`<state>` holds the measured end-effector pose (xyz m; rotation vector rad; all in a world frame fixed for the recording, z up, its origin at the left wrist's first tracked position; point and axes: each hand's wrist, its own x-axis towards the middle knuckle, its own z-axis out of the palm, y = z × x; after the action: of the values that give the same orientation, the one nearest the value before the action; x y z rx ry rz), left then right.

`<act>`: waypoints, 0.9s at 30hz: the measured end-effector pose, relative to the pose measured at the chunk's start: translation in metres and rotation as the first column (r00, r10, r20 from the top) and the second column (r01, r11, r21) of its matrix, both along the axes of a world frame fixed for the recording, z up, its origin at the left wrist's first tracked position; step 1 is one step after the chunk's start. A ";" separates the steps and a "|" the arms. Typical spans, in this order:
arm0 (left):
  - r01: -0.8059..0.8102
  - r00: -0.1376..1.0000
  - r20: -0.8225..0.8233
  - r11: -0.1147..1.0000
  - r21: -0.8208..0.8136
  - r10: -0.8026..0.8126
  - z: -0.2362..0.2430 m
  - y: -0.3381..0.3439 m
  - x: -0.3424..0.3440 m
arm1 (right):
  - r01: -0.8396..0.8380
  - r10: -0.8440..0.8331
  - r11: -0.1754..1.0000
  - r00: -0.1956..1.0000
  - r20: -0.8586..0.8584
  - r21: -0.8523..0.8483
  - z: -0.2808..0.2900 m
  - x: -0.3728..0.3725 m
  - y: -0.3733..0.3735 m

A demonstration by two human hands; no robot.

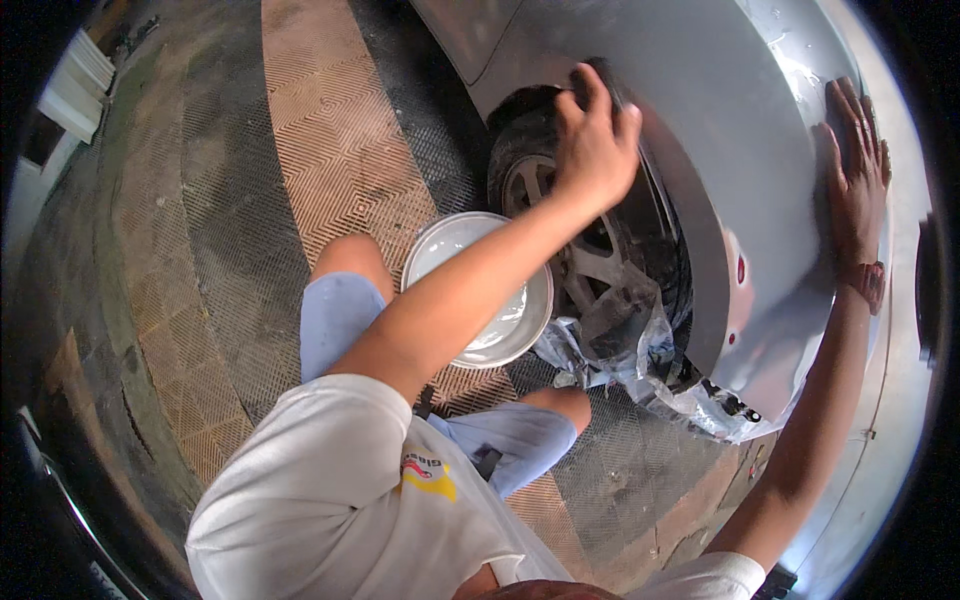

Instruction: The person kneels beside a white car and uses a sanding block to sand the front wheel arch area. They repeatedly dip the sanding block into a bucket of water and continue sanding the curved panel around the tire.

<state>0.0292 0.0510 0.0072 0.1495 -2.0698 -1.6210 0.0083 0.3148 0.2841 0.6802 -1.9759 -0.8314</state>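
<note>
My left hand (597, 150) reaches across to a grey car body panel (730, 130), just above the wheel arch. Its fingers are curled around a dark block (604, 72), which looks like a sanding block and is partly hidden by the fingers. Further right, my right hand (858, 200) lies flat on the panel's curved top, fingers stretched out and nothing in them. Lower on the panel are reddish worn patches (741, 270). Beneath my left hand sits the wheel (590, 265), partly behind crumpled clear plastic sheeting (655, 365) that hangs along the arch and lower edge.
Between my knees and the wheel stands a round white bucket (409, 268) holding liquid, partly covered by my left forearm. Ribbed floor tiles (325, 130) in tan and dark grey spread out to the left. A white structure (75, 90) stands at the far left.
</note>
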 end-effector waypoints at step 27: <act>0.048 0.998 0.036 0.996 0.073 -0.050 -0.046 -0.027 -0.025 | -0.009 0.010 1.000 0.998 0.057 -0.026 -0.002 0.005 -0.012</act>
<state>0.0037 0.0237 -0.0392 0.1563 -2.0588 -1.7359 0.0129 0.3033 0.2824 0.7048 -2.0298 -0.7868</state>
